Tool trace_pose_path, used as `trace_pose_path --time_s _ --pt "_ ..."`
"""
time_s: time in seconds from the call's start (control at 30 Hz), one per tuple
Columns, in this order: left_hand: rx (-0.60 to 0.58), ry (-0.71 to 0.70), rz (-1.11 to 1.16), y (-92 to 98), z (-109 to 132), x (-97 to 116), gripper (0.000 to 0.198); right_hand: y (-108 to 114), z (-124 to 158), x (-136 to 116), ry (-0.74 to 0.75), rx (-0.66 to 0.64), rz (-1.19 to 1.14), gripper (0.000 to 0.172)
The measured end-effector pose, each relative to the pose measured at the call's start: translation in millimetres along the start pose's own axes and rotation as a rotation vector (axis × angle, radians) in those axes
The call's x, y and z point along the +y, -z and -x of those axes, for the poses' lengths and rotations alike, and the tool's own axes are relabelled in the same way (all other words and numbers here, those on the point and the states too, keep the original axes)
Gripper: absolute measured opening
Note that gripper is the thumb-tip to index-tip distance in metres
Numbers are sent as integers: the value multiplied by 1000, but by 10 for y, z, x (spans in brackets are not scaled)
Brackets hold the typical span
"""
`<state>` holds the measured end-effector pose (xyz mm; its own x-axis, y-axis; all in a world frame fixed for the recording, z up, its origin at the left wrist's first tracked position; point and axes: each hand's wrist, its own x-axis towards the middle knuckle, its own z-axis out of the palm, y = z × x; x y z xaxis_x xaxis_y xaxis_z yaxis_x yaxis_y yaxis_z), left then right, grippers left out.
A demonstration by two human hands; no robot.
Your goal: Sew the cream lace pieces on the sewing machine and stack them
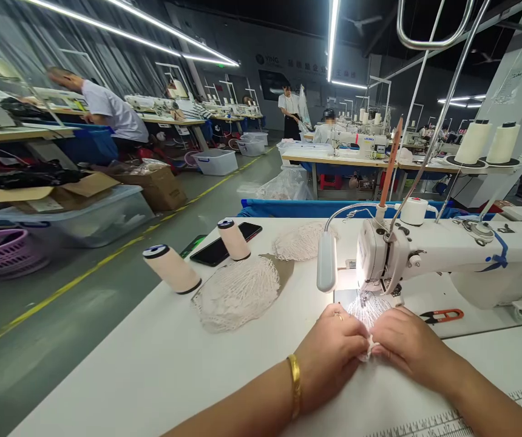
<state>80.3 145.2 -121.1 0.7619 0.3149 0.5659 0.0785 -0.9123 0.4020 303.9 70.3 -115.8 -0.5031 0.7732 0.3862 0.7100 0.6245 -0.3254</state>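
A piece of white lace fabric point(366, 311) lies under the needle of a white sewing machine point(425, 246). My left hand point(336, 340) pinches its near end from the left, the gold bangle on that wrist in plain view. From the other side my right hand point(409, 343) grips the same end, fingertips almost meeting the left ones. A small lamp point(327, 261) hangs left of the needle and lights the lace. Farther left lie two more lace pieces, a near one point(238, 294) partly over a brownish-grey shape and a far one point(301, 241).
Two thread cones point(173, 270) point(234, 240) stand by a dark phone point(224, 244) at the table's left. Orange-handled thread snips point(445, 315) lie right of my hands, and a printed ruler point(429, 425) runs along the front. Co-workers sit and stand at machines beyond.
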Motion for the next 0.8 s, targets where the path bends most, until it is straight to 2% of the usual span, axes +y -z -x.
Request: trace_pose_path --time_s 0.27,0.5,0.8 --pt "4 -26 -71 29 10 83 21 30 12 -52 -45 -36 8 32" --pt "45 -24 -89 45 -27 19 26 -20 -9 -15 -44 10 59 29" --pt "34 4 -109 8 -66 -126 26 -86 -53 89 -67 77 106 23"
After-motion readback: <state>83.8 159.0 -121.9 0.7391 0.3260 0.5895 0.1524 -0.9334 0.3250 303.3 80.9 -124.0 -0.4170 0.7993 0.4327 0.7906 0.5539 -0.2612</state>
